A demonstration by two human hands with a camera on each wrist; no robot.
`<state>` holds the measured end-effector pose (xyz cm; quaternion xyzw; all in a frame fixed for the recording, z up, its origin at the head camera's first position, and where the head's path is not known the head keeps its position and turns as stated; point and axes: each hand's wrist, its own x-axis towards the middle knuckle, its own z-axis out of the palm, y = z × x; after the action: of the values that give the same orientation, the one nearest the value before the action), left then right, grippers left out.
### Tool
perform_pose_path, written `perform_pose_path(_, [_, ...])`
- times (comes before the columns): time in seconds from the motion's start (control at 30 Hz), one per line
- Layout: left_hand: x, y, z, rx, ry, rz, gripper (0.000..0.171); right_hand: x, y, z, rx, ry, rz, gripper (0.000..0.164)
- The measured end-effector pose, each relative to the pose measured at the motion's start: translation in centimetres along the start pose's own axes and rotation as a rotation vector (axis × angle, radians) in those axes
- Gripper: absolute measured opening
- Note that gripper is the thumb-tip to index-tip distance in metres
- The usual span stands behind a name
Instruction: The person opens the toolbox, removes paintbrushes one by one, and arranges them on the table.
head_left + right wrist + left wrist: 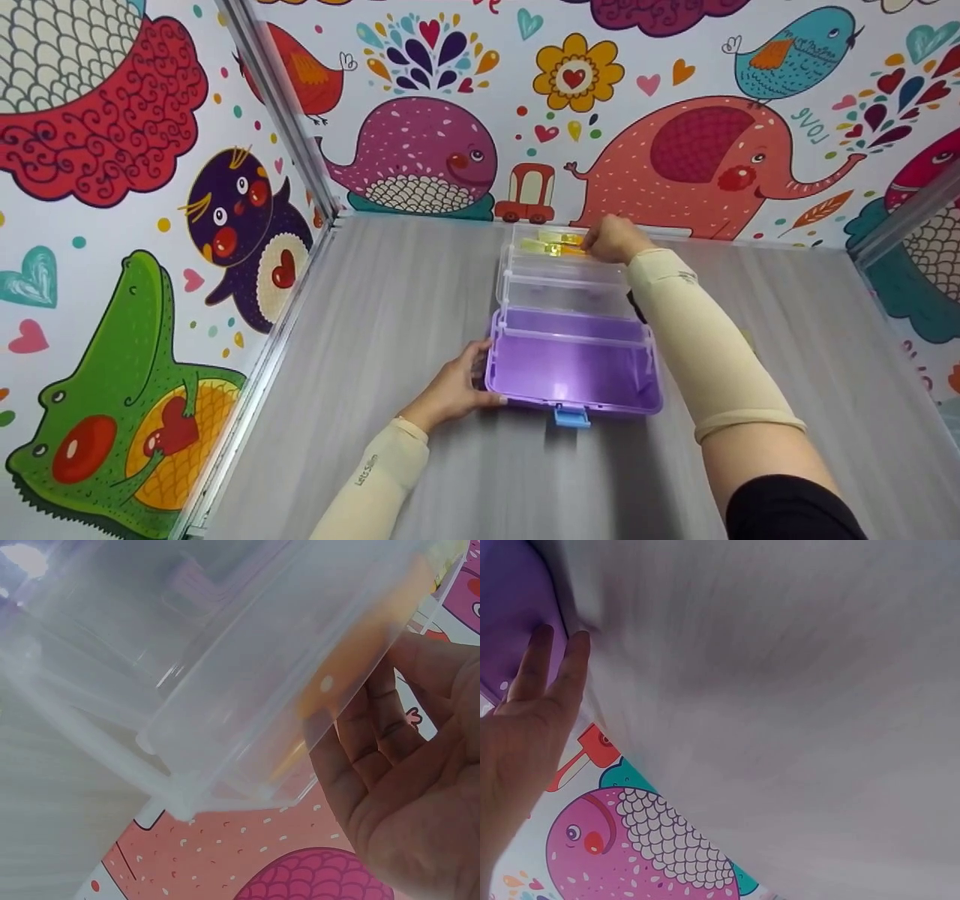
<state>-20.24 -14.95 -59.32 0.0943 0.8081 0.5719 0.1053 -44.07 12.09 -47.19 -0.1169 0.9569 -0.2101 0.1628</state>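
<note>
A purple plastic box (571, 369) with a blue latch (572, 417) stands open, its clear fold-out trays (564, 294) spread behind it. My left hand (455, 386) grips the box's left side, thumb along the front corner and fingers on the side wall. Reaching over the trays, my right hand (619, 240) pinches the orange handle of a paintbrush (551, 248) in the farthest tray. A second paintbrush (562, 238) lies beside it there. In the right wrist view, an orange handle (367, 641) shows through the clear plastic, and my fingertips are partly hidden at the tray's edge.
The box rests on a grey wood-grain table (375, 315). Patterned walls close in the back and both sides, with a metal strip (277, 330) along the left edge. A small yellowish thing (748, 339) shows beside the right sleeve.
</note>
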Motion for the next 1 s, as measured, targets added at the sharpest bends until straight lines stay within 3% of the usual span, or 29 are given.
perform_pose_path(0.27, [0.3,0.0,0.1,0.01,-0.013,0.008,0.096,-0.4,0.3,-0.1,-0.079,0.019,-0.103,0.015])
perform_pose_path(0.63, [0.1,0.0,0.1,-0.027,-0.004,0.04,0.094,-0.6,0.5,0.2,-0.11,0.071,-0.162,0.025])
perform_pose_path(0.8, [-0.7,2.3,-0.1,-0.034,-0.005,0.047,0.09,-1.1,0.7,0.1,-0.14,0.095,-0.211,0.029])
perform_pose_path(0.9, [-0.7,2.0,-0.3,-0.015,-0.008,0.033,0.091,-1.3,0.7,0.0,-0.174,0.122,-0.232,0.028])
perform_pose_path(1.0, [-0.1,0.4,-0.2,-0.008,-0.006,0.038,0.094,-1.6,0.7,-0.3,-0.18,0.148,-0.233,0.029])
